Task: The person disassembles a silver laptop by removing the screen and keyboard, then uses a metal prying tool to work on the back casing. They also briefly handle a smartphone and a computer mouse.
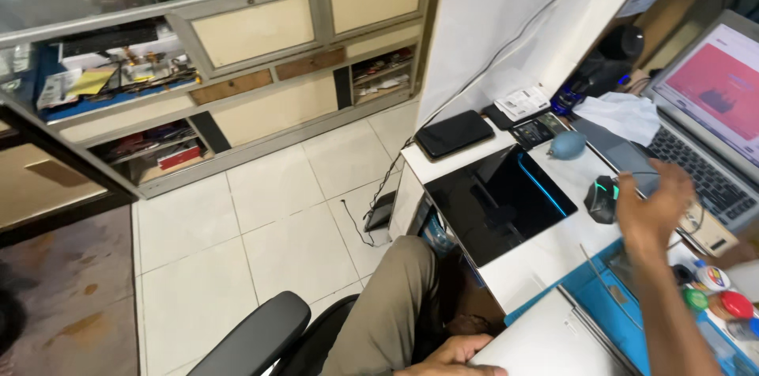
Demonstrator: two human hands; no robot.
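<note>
My right hand (pixel 652 206) is raised over the white desk (pixel 545 245) with its fingers spread, slightly blurred and holding nothing. It hovers just right of a black mouse (pixel 602 198) with a green light. My left hand (pixel 451 358) lies at the bottom edge, fingers resting on the corner of a closed silver laptop (pixel 545 343). A glossy black pad (pixel 498 202) with a blue-lit edge lies on the desk left of the mouse. My leg in khaki trousers (pixel 391 305) shows below the desk.
An open laptop (pixel 711 123) with a pink-red screen stands at the right. Near it are a white cloth (pixel 624 117), a blue-grey blower bulb (pixel 567 145), a black phone (pixel 455 133), a blue mat (pixel 624 305) and small coloured jars (pixel 723 293). A shelved cabinet (pixel 261 68) stands beyond the tiled floor (pixel 261 218).
</note>
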